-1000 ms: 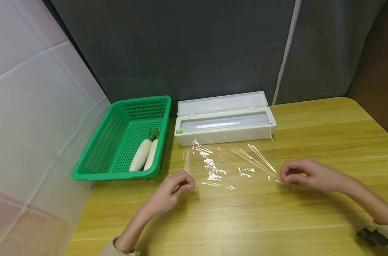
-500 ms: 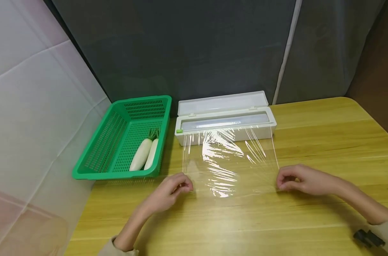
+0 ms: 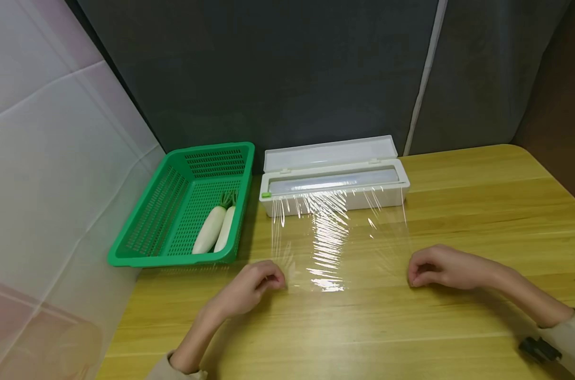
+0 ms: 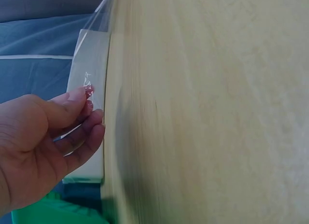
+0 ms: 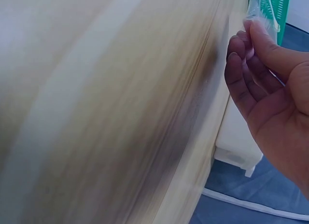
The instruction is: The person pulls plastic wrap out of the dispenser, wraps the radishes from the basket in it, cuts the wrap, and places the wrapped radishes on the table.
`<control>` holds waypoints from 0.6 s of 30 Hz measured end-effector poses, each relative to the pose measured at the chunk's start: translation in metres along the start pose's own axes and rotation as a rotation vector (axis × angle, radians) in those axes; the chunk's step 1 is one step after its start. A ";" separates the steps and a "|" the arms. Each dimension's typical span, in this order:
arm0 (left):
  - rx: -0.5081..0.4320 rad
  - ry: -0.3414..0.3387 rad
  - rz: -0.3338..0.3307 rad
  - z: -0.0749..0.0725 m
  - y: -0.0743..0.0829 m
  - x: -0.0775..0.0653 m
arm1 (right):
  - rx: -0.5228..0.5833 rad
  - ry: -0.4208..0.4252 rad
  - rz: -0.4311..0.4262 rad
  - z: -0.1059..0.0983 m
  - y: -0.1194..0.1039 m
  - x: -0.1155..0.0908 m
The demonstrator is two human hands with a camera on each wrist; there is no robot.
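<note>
A sheet of clear plastic wrap (image 3: 330,243) stretches from a white dispenser box (image 3: 335,198) toward the person. Its near left corner is pinched between thumb and fingers of the left hand (image 3: 249,287). At the near right corner, the right hand (image 3: 446,268) pinches the film in the same way. The dispenser's lid (image 3: 330,153) stands raised, and the roll (image 3: 332,181) lies inside. A green slider (image 3: 266,195) sits at the left end of its front edge. In the left wrist view, crumpled film (image 4: 88,81) shows at the fingertips.
To the left of the dispenser stands a green perforated basket (image 3: 171,260) holding two white radishes (image 3: 209,230) with short green stems. A dark curtain (image 3: 292,74) hangs behind the wooden table (image 3: 363,338). White sheeting (image 3: 55,158) closes off the left side.
The film now runs over the dispenser's front edge and lies smoother and flatter. The right hand has shifted slightly left and toward the person; the left hand has moved slightly nearer.
</note>
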State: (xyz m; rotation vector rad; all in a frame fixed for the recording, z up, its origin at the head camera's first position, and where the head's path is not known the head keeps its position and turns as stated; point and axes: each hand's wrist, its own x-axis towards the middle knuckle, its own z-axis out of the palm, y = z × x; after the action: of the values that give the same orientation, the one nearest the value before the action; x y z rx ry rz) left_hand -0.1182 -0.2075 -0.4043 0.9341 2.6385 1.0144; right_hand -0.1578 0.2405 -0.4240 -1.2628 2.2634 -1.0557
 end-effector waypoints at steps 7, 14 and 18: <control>0.029 -0.030 0.017 0.001 -0.004 -0.001 | -0.016 -0.027 0.014 -0.001 0.001 0.003; 0.024 -0.072 -0.018 0.004 -0.005 -0.002 | -0.009 -0.047 0.042 -0.001 0.001 0.007; 0.052 -0.070 -0.030 0.004 -0.004 -0.002 | 0.006 -0.035 0.061 0.000 -0.002 0.008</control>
State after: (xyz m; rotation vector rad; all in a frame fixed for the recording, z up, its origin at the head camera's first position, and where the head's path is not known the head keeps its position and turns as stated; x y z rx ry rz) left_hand -0.1176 -0.2090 -0.4098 0.9205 2.6244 0.8930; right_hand -0.1613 0.2330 -0.4225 -1.1931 2.2555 -1.0103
